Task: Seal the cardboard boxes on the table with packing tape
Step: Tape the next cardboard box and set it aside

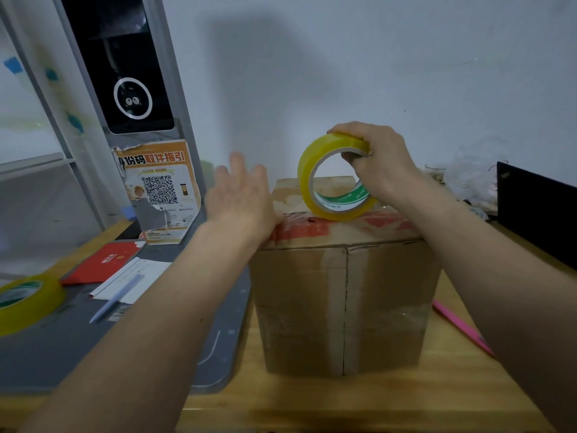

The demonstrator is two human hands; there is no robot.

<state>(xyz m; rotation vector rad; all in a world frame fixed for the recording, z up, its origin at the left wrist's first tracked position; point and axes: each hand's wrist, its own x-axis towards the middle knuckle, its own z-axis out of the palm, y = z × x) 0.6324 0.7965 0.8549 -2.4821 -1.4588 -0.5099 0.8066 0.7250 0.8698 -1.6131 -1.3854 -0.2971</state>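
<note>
While your right hand [382, 164] grips the tape roll [335, 179] upright on the box [340, 295], your left hand [242, 198], fingers straight, presses its left edge.

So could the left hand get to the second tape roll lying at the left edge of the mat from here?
Probably yes. The left hand is open and holds nothing, resting at the box top's left edge. The spare tape roll lies flat on the grey mat with nothing over it; only papers and a pen lie between.
</note>
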